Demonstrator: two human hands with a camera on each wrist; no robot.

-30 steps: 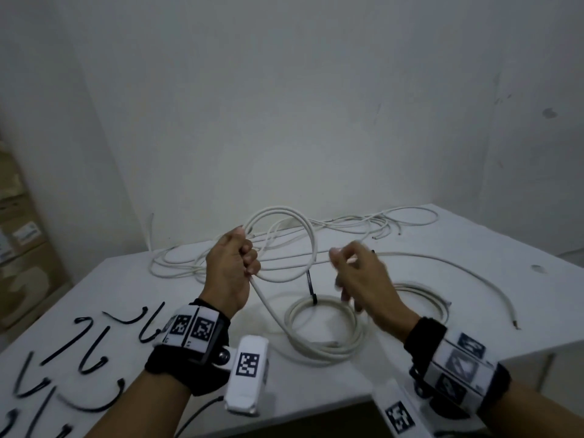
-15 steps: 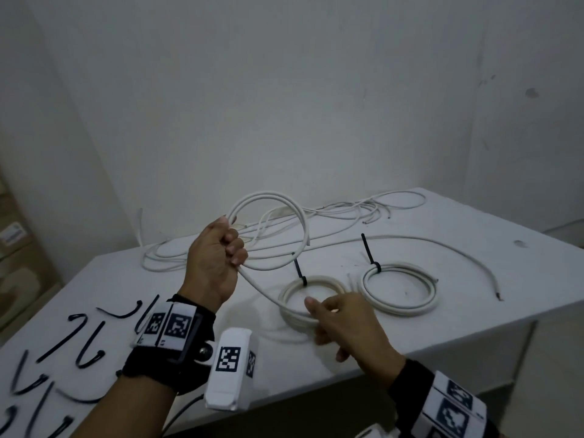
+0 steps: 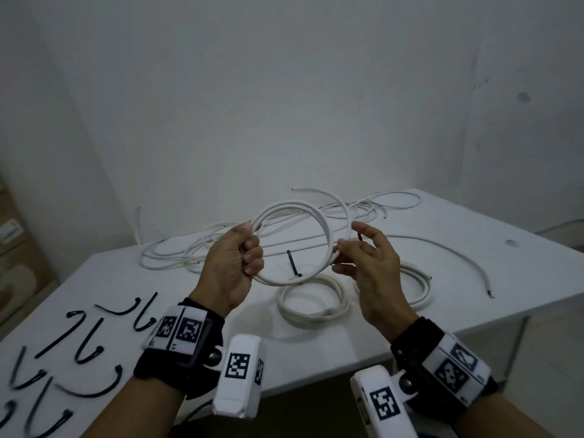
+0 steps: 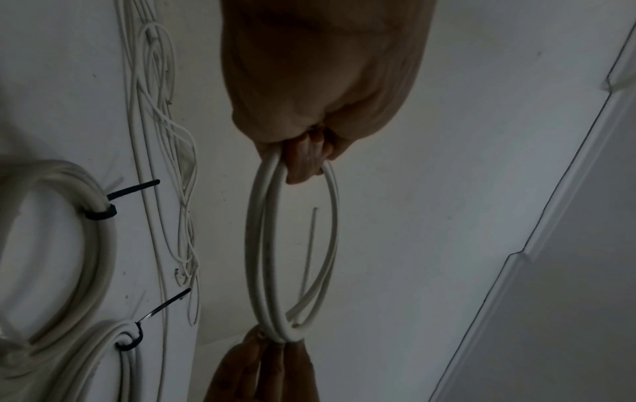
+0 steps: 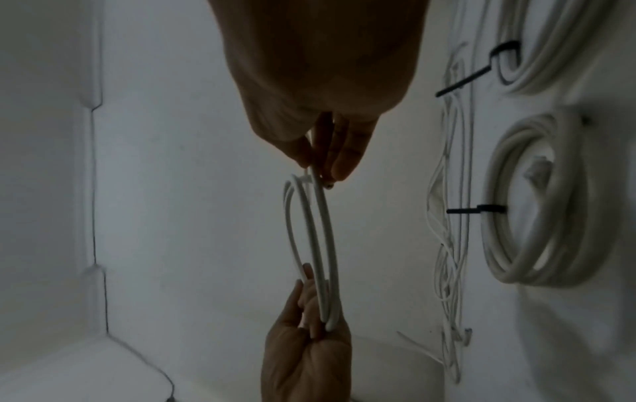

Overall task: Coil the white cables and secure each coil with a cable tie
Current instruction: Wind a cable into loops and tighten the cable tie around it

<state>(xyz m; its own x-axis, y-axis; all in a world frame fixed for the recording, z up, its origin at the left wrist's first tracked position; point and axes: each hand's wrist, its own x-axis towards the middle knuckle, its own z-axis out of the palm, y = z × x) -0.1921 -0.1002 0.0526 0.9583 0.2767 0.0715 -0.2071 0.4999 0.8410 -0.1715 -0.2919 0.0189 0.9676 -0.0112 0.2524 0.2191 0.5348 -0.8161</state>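
Note:
A loose coil of white cable (image 3: 328, 237) stands upright in the air above the white table (image 3: 467, 226). My left hand (image 3: 249, 251) grips its left side in a fist. My right hand (image 3: 343, 248) pinches its right side between thumb and fingertips, the other fingers spread. The left wrist view shows the coil (image 4: 261, 244) as several turns, with my left fingers (image 4: 302, 160) curled through the top. In the right wrist view my right fingertips (image 5: 344, 160) pinch the coil (image 5: 327, 231) near a cable end. No tie is on this coil.
Two tied coils lie on the table below the hands: one (image 3: 313, 312) with a black tie (image 3: 292, 263), another (image 3: 417, 279) partly behind my right hand. Tangled loose cables (image 3: 363, 208) lie at the back. Several black cable ties (image 3: 79, 343) are spread front left.
My right hand has risen from the table near the tied coil and now pinches the right side of the held coil. The hanging cable tail is wound into it.

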